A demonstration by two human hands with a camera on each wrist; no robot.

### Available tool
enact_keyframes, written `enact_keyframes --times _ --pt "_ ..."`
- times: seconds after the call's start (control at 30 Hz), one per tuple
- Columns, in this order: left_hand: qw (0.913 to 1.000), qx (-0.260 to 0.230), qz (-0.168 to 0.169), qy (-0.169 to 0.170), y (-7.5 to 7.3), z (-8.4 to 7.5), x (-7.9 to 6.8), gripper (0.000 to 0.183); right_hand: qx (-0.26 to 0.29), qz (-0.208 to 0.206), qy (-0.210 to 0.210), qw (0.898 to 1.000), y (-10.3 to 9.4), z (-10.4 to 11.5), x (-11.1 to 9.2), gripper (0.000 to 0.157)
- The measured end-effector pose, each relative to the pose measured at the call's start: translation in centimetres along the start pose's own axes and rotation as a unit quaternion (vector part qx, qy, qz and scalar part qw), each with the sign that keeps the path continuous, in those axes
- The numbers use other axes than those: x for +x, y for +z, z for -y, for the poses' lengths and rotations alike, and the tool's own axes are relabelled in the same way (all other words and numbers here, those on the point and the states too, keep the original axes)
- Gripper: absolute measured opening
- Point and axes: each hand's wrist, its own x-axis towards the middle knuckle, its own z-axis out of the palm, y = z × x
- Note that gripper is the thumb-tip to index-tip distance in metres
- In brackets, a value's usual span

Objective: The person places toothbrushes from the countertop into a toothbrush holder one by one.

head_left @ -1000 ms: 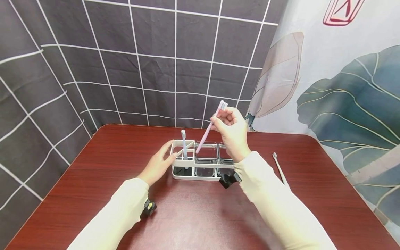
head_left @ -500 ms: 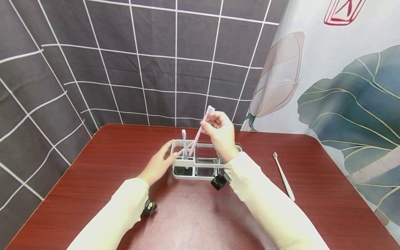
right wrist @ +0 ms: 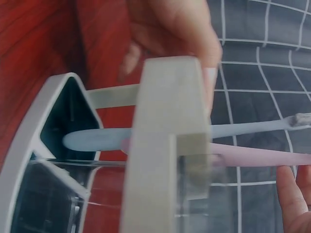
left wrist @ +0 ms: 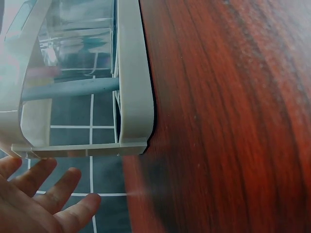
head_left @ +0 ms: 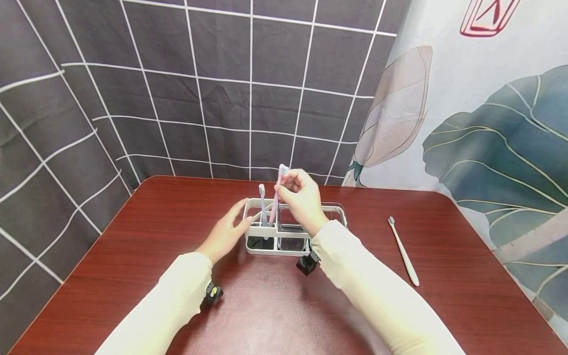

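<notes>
A white toothbrush holder with clear square cups stands on the table. My left hand rests at its left end, fingers extended; in the left wrist view the spread fingers lie right at the end rail. Between thumb and fingers, my right hand pinches a pink toothbrush, bristles up. Its lower end is down inside the left section, beside a pale blue toothbrush standing there. The right wrist view shows the blue handle reaching the dark base, with the pink handle alongside.
A white toothbrush with a grey head lies on the reddish-brown table at the right. Behind the table hangs a dark grid-patterned curtain, with a leaf-print curtain to the right.
My right hand has moved left and down, bringing the pink toothbrush from over the clear cups into the left section and more upright. The left hand has stayed at the holder's end.
</notes>
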Motion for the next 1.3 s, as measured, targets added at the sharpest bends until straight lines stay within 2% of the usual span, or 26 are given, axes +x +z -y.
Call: enact_keyframes --times 0.2,0.6,1.3 --pt "0.9999 0.01 -0.009 -0.002 0.0 0.0 0.1 0.061 -0.06 0.017 0.003 0.998 0.2 -1.0 -0.5 0.015" --pt "1.0 0.0 -0.007 -0.002 0.1 0.1 0.0 0.063 -0.086 0.031 0.031 0.995 0.3 -1.9 -1.0 0.014" --pt "0.9998 0.012 -0.015 0.005 0.3 0.1 0.0 0.06 -0.124 0.063 0.071 0.988 -0.1 -1.9 -1.1 0.014"
